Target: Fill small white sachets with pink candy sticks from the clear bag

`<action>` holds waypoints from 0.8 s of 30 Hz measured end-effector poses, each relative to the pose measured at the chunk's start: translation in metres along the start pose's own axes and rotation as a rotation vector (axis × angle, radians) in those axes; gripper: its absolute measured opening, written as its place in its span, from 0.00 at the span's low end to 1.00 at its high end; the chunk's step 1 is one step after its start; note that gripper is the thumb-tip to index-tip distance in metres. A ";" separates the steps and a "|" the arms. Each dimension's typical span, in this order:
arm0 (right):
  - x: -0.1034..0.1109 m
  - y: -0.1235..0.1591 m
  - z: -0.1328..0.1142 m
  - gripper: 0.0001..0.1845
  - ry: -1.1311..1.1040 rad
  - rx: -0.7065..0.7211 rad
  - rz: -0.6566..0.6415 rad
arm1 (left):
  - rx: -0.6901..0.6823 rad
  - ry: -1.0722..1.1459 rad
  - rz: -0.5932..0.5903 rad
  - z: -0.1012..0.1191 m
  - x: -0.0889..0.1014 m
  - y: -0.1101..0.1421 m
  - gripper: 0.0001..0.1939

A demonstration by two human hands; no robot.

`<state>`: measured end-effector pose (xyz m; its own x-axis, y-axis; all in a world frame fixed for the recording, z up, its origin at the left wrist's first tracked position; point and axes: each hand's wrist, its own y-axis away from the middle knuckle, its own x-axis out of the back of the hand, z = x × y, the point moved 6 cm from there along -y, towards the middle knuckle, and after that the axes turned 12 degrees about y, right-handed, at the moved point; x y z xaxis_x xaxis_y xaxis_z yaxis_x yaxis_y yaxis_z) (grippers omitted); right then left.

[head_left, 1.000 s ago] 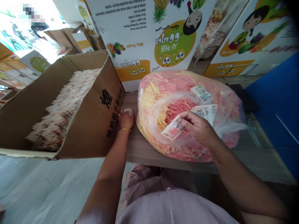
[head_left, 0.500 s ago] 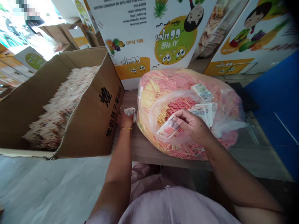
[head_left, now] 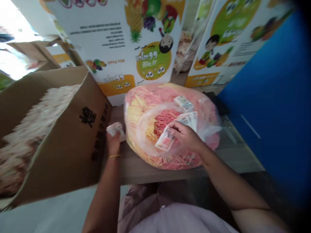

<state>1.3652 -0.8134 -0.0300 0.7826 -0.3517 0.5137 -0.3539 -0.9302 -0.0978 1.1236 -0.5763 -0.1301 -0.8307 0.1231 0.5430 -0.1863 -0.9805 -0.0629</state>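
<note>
My right hand [head_left: 186, 136] pinches a small printed sachet [head_left: 167, 139] with a clear window and pink contents. It is held over the opening of a big clear plastic bag [head_left: 136, 113], full of loose pink, red and yellow candy sticks [head_left: 166, 123]. More flat sachets [head_left: 191, 119] lie fanned on the bag beside that hand, and another packet [head_left: 184, 103] rests higher up. At the left, between bag and carton, my left hand [head_left: 113, 142] is closed on a small whitish packet [head_left: 114, 128]. Its fingers are blurred and partly hidden.
A brown carton [head_left: 73, 145] heaped with filled packets [head_left: 43, 119] stands at left. White printed cartons [head_left: 109, 48] form a wall behind the bag. A blue panel [head_left: 257, 106] borders the right side. The wooden tabletop [head_left: 145, 176] ends just before my lap.
The view has shifted, so the bag and carton appear further left and lower. My left hand has lifted the packet slightly toward the carton. My right hand keeps its sachet over the bag.
</note>
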 end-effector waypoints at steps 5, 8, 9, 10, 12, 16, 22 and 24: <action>0.023 -0.005 0.010 0.11 -0.043 -0.046 0.014 | 0.065 0.753 0.155 0.035 0.040 0.014 0.23; 0.018 -0.006 0.002 0.07 -0.087 -0.038 -0.021 | -0.066 0.892 0.035 0.091 0.047 0.050 0.21; 0.013 -0.006 -0.002 0.05 -0.107 -0.025 -0.042 | -0.116 0.897 -0.039 0.111 0.044 0.064 0.23; 0.008 -0.006 -0.007 0.05 -0.121 -0.008 -0.062 | -0.156 0.897 -0.120 0.128 0.037 0.078 0.24; -0.001 -0.006 -0.014 0.07 -0.120 0.021 -0.109 | -0.123 0.920 -0.271 0.149 0.014 0.100 0.26; 0.006 -0.006 -0.008 0.13 0.018 -0.013 -0.154 | 0.212 1.129 -0.560 0.153 -0.042 0.119 0.26; 0.057 -0.014 0.020 0.11 0.241 -0.015 0.044 | 0.556 1.162 -0.622 0.138 -0.078 0.120 0.23; 0.064 -0.021 0.026 0.11 0.245 0.006 0.099 | 0.566 1.167 -0.604 0.140 -0.080 0.120 0.20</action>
<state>1.4354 -0.8194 -0.0172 0.5962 -0.4060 0.6926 -0.4193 -0.8932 -0.1626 1.2410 -0.7255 -0.0642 -0.7007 0.3172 -0.6391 -0.6605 -0.6271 0.4129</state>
